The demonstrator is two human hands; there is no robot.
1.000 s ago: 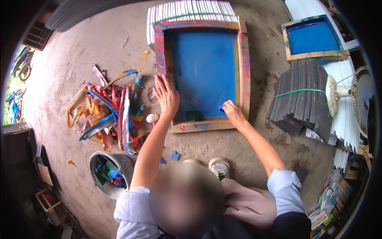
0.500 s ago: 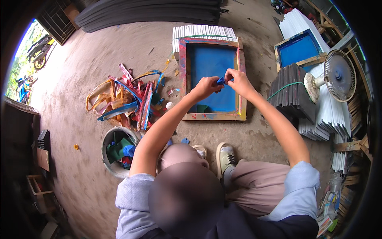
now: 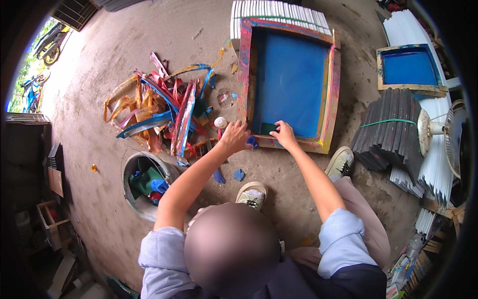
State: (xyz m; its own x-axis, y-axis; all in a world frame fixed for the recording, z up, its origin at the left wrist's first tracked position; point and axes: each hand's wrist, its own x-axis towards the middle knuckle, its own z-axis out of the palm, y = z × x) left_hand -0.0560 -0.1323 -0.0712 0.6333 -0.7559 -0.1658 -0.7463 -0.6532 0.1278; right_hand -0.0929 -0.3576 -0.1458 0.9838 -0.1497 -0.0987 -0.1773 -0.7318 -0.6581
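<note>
A wooden-rimmed frame (image 3: 334, 99) with a blue, paint-coated mesh, like a printing screen, lies in front of me. At its near left corner my left hand (image 3: 236, 137) is curled, with a crumpled blue scrap (image 3: 252, 142) at its thumb side. My right hand (image 3: 285, 134) reaches over the near rim, thumb and forefinger slightly apart. These fingers are at the edge of a dark green piece (image 3: 268, 128) in the screen's near left corner. Whether they touch it is hard to see. Under the screen's far end is a stack of white sheets (image 3: 279, 14).
Left of the screen is a heap of paint-stained strips (image 3: 164, 107). A bucket (image 3: 130, 194) with coloured scraps stands nearer me. Blue scraps (image 3: 239, 174) lie by my shoe. At right are strapped dark sheets (image 3: 388, 129), a fan (image 3: 455, 137) and another blue screen (image 3: 411, 67).
Both hands have come from above the mesh to its near left edge and moved apart. The blue scrap, earlier between both hands, is now at my left hand. My view has shifted.
</note>
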